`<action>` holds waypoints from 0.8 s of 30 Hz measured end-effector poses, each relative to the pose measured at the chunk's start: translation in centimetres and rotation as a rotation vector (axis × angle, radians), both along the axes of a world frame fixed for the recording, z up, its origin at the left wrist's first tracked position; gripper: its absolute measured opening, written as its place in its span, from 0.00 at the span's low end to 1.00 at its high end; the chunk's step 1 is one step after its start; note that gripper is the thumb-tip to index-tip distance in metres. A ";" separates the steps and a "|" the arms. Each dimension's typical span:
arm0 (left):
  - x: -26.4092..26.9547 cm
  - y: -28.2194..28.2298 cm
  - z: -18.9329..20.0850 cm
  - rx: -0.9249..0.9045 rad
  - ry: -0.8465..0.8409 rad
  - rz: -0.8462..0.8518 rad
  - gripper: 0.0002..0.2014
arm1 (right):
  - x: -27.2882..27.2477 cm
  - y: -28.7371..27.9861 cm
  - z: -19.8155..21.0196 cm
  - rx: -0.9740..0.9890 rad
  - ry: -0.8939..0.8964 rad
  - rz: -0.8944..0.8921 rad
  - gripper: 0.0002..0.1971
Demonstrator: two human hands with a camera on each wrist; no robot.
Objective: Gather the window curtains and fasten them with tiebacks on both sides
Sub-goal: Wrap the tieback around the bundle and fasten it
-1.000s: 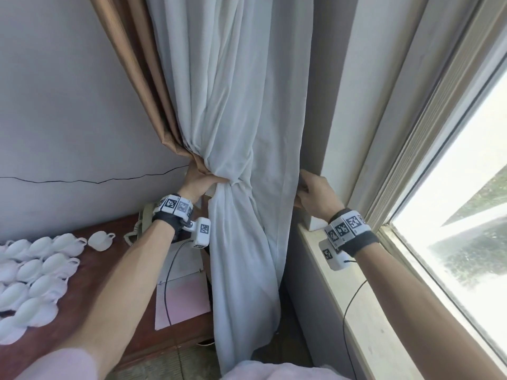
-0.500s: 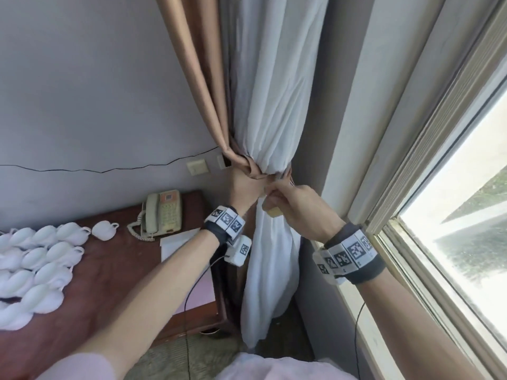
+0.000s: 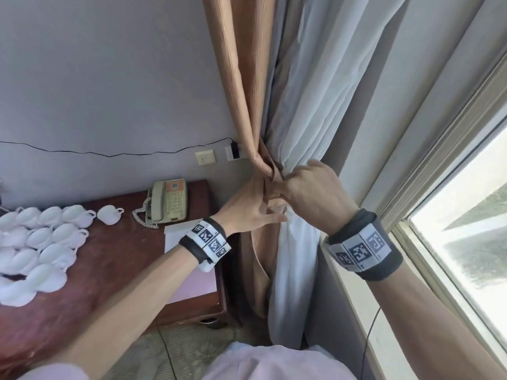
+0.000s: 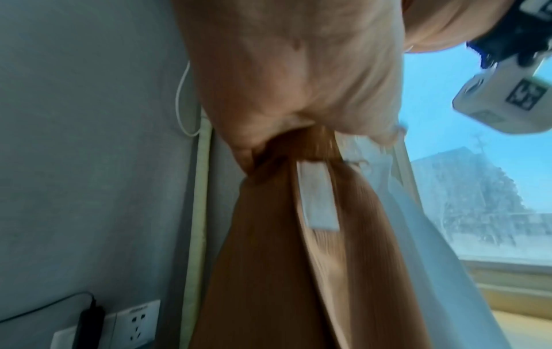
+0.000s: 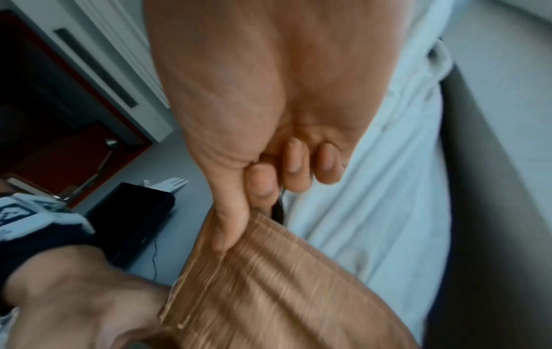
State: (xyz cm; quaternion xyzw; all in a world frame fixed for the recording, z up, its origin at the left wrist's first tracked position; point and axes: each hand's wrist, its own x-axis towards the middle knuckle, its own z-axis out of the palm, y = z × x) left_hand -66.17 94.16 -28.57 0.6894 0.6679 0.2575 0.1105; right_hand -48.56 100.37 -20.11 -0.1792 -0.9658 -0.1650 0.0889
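Our left grip (image 3: 247,207) clasps the gathered curtains (image 3: 290,111) at their waist beside the window; our right grip (image 3: 315,193) pinches the tieback (image 4: 318,196) against them. If either slackens before the tieback's ends join, we judge the folds could spill loose.

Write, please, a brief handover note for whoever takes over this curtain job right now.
Left hand: against the gathered bunch, visible fingers straight; grip hidden.
Right hand: pinches the brown tieback at the gather.
Brown curtain and white sheer are bunched together; the tieback is wrapped round the bunch, its white-patched end hanging loose.
Done: this side gathered and wrapped.
To do: fasten the loose end; the other side is out of view.
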 end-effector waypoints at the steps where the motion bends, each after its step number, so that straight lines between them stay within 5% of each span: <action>1: -0.2 -0.8 0.5 -0.030 0.017 -0.007 0.41 | -0.1 -0.6 0.3 0.071 0.030 0.049 0.11; 7: -2.3 -4.3 1.4 0.008 0.222 0.207 0.13 | -1.0 -2.6 0.7 0.229 0.040 0.402 0.21; 13: -1.6 -4.4 1.1 0.124 0.228 0.363 0.25 | -1.9 -3.9 0.3 0.274 0.030 0.525 0.21; 16: -1.1 -4.4 0.2 0.182 0.089 0.283 0.23 | -2.1 -3.5 0.7 0.262 -0.046 0.441 0.18; 19: -1.3 -4.2 -0.4 0.240 -0.048 0.298 0.27 | -1.5 -1.8 1.4 0.194 0.076 0.306 0.12; 24: -1.6 -3.3 -0.7 0.424 0.059 0.177 0.22 | 1.3 1.7 1.4 -0.058 0.110 0.135 0.05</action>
